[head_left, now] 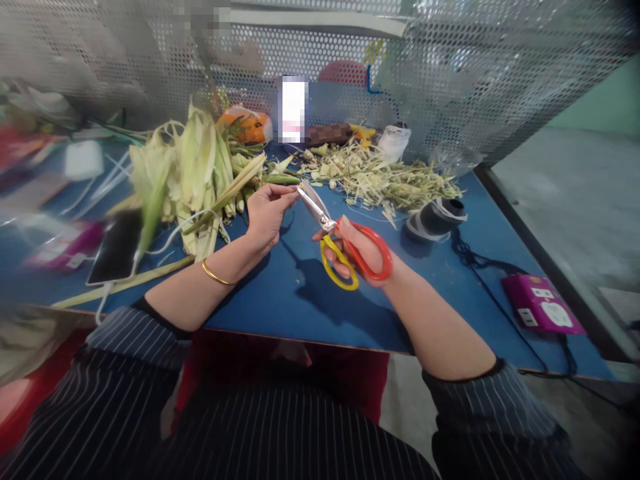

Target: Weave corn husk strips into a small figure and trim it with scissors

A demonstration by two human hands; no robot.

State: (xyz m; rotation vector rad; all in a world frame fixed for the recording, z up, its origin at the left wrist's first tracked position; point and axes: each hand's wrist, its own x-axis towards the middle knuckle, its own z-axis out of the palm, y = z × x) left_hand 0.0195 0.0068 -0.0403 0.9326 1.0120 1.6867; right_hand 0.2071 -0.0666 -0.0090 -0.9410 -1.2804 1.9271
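Note:
In my right hand (361, 245) is a pair of scissors (324, 219) with one red and one yellow handle loop. Their blades point up and left, slightly apart, with the tips beside the fingertips of my left hand (266, 212). That hand is closed in a pinch; what lies between its fingers is too small to make out. A green stem-like piece (281, 179) lies just behind the fingers. To the left is a large heap of pale green corn husks (193, 157). Behind the scissors spreads a pile of shredded husk scraps (370, 175).
A dark phone (117, 245) with a white cable lies on the blue table (310, 313) at left. At right are a black spool (435, 219) and a purple box (541, 303) with black cords. An orange packet (246, 125) sits before the perforated metal screen (320, 47).

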